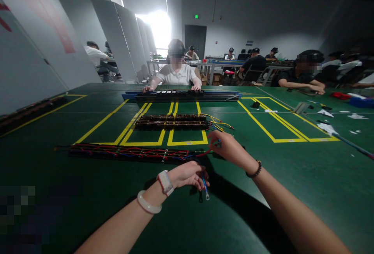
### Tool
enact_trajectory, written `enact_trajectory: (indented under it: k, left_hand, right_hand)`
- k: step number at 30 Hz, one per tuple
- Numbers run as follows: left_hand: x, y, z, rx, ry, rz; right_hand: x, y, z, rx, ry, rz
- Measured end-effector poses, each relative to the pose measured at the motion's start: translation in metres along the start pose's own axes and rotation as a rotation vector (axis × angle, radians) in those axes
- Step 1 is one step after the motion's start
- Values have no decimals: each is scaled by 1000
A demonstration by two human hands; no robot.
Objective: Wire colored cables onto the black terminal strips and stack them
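A long black strip (122,153) laced with red and blue wires lies across the green table in front of me. At its right end my left hand (187,174) has its fingers curled around a blue wire (204,180), whose metal ring terminal (207,196) hangs below the fingers. Farther up and to the right, my right hand (226,147) is closed in a pinch on a red wire (203,154) that leads out of the strip's end. A small blue bit shows among the right fingers; its kind is unclear.
Beyond lie two shorter black strips (172,122) with yellow wires, over yellow tape outlines (143,143). Across the table, a co-worker (177,73) has both hands on a long blue-and-black rail (187,96). Paper scraps (327,128) and a cable (355,147) lie at right.
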State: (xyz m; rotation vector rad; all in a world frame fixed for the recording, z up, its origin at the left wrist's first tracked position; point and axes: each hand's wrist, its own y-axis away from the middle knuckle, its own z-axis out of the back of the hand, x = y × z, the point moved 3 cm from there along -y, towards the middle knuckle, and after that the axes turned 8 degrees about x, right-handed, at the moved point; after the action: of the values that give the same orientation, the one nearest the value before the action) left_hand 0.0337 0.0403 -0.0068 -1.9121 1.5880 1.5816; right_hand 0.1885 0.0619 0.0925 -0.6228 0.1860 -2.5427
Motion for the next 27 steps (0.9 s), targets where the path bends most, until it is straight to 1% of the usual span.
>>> enact_trajectory:
  k: [2, 4, 8, 10, 15, 19, 23, 27]
  left_hand:
    - [-1, 0, 0, 12, 13, 9]
    - [-1, 1, 0, 16, 17, 10]
    - [-3, 4, -2, 55, 7, 7]
    - [-4, 5, -2, 64, 5, 0]
    - [-5, 5, -1, 64, 19, -3]
    - [-4, 3, -2, 64, 78, -37]
    - [-3, 1, -7, 95, 184, -74]
    - [-1, -2, -12, 57, 342, -164]
  right_hand:
    - [-17, -1, 3, 96, 28, -16]
    - [-30, 0, 1, 180, 74, -23]
    - [-43, 3, -13, 354, 129, -48]
    - [-46, 3, -21, 415, 135, -69]
    - [-51, 1, -35, 454, 216, -173]
    - [-48, 0, -37, 461, 259, -206]
    - [-37, 1, -31, 457, 274, -187]
    - [-18, 9, -26, 467, 301, -150]
